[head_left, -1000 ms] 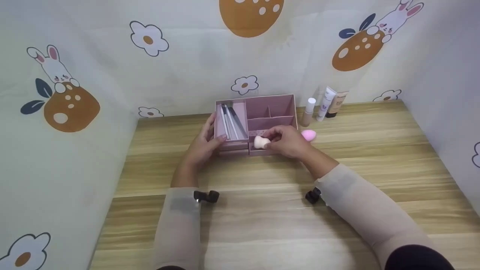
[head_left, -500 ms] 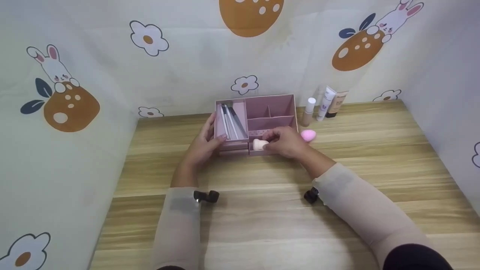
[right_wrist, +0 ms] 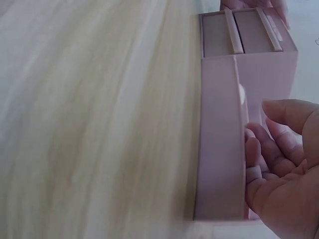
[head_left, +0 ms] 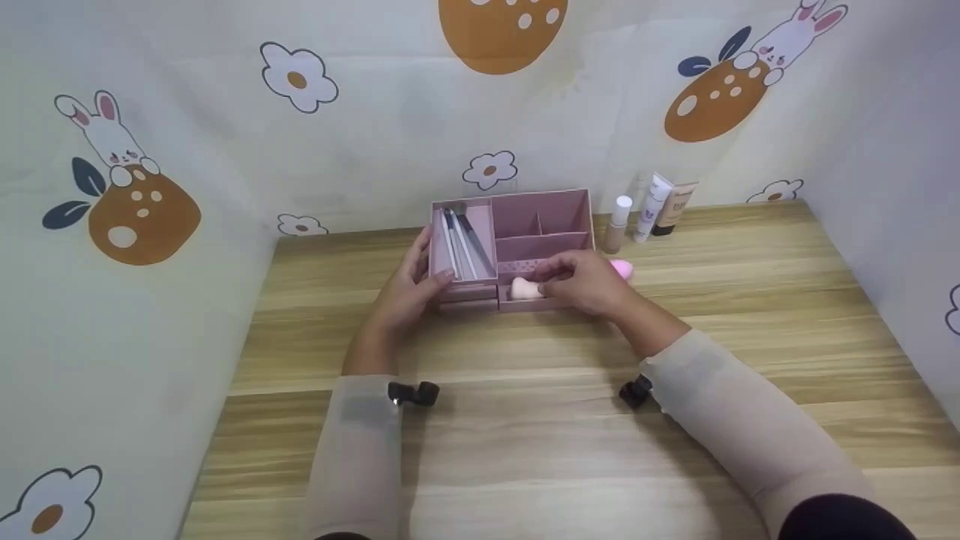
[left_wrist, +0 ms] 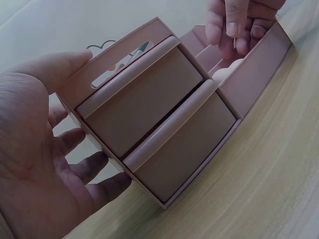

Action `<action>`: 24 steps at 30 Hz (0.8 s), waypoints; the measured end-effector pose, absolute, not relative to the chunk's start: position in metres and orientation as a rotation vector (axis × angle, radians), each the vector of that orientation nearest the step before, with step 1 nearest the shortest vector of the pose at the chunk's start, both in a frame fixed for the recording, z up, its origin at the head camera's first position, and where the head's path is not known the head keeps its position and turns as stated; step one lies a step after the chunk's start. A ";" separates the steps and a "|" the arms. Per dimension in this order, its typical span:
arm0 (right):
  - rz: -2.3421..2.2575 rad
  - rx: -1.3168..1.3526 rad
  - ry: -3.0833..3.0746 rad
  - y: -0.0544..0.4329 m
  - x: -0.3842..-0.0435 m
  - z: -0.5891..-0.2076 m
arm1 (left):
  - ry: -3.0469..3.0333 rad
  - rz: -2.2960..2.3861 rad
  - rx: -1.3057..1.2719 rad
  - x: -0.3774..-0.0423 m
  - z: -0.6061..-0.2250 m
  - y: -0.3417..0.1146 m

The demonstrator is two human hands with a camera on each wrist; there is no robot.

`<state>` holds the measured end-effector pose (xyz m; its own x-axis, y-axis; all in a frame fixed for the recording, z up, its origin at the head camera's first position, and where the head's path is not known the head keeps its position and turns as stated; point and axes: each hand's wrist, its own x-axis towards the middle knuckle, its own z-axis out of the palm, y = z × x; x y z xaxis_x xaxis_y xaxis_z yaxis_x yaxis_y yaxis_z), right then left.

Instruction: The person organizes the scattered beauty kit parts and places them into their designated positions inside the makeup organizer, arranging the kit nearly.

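Observation:
A pink makeup organizer [head_left: 517, 241] stands near the back of the table, its two drawers pushed in. My left hand [head_left: 403, 296] grips its left side, thumb on the top edge and fingers along the side wall. In the front right compartment lies a cream makeup sponge [head_left: 525, 289], partly hidden in the left wrist view. My right hand [head_left: 585, 283] is over that compartment, right beside the sponge. In the right wrist view its thumb stands apart from the loosely bent fingers, with nothing between them. Several makeup brushes [head_left: 466, 244] lie in the organizer's top left tray.
A pink egg-shaped sponge [head_left: 622, 268] sits right of the organizer, partly hidden by my right hand. Behind it stand a white-capped bottle [head_left: 617, 223], a white tube [head_left: 652, 208] and a beige tube [head_left: 675, 208]. A patterned wall [head_left: 390, 127] rises behind the table.
The cream sponge has come down into the front compartment, and my right hand has let go of it and shifted slightly right. My left hand stays on the organizer.

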<state>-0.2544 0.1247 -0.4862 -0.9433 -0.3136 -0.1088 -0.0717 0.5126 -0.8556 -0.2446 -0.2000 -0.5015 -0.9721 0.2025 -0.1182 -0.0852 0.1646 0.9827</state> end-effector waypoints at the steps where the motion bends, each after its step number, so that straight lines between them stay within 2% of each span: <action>1: -1.409 -0.322 2.505 0.127 -0.254 -0.485 | 2.213 1.897 0.116 -0.245 -0.501 -0.200; 24: -1.450 -0.194 2.556 0.200 -0.244 -0.461 | 2.227 1.874 0.091 -0.247 -0.503 -0.201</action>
